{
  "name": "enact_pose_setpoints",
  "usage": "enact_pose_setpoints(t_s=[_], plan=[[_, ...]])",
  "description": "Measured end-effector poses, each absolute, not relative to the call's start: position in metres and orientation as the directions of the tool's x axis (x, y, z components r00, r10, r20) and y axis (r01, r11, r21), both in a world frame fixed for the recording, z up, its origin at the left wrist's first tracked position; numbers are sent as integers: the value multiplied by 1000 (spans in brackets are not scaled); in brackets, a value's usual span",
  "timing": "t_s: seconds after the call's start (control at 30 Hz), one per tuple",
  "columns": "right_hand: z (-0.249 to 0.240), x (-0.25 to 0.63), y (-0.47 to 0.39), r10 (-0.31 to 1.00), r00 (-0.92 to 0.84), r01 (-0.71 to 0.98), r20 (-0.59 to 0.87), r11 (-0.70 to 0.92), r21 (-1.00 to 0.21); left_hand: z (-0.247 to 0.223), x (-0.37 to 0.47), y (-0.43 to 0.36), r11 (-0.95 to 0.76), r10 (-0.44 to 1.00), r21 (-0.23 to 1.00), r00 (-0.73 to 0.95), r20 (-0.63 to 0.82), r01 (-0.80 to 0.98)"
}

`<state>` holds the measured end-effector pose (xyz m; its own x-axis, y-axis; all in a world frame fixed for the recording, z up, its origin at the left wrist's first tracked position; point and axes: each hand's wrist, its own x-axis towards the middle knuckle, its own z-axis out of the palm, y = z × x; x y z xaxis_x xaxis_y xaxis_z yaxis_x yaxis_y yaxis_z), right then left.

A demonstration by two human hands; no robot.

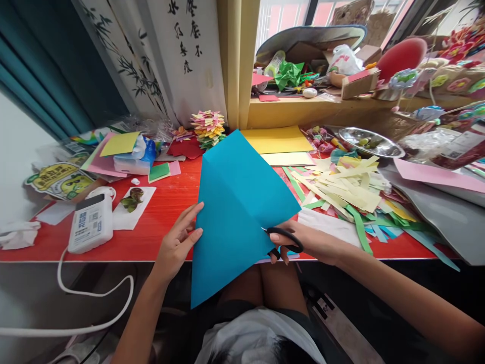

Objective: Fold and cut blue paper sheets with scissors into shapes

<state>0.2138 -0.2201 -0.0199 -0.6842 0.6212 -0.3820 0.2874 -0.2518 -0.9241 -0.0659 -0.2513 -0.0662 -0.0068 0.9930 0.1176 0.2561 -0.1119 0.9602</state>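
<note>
A large blue sheet of paper [235, 202] is held up over the front edge of the red table. My left hand [182, 237] pinches its left edge between thumb and fingers. At the right, my right hand [291, 240] is closed on black-handled scissors [293, 246]. The scissors lie at the sheet's lower right edge, where the paper is parted by a cut; most of the blades are hidden by the paper. One corner of the sheet hangs down over my lap.
On the red table [162, 202], a white power strip [91, 222] with a cable stands left. Paper strips [341, 182] pile up on the right, beside a metal bowl [371, 142] and a grey board [435, 212]. Yellow paper [278, 140] lies behind the blue sheet.
</note>
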Motion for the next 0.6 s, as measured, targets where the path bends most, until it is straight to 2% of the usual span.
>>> enact_pose_setpoints(t_s=[0.2,0.6], plan=[[-31,224,-225,621,-693,284,-367,-233,-930,-66,-69,-255,-110,988,949,-67,136,295],[-28,222,-225,622,-654,361,-432,-245,-900,-65,-66,-264,-117,993,931,24,116,345]])
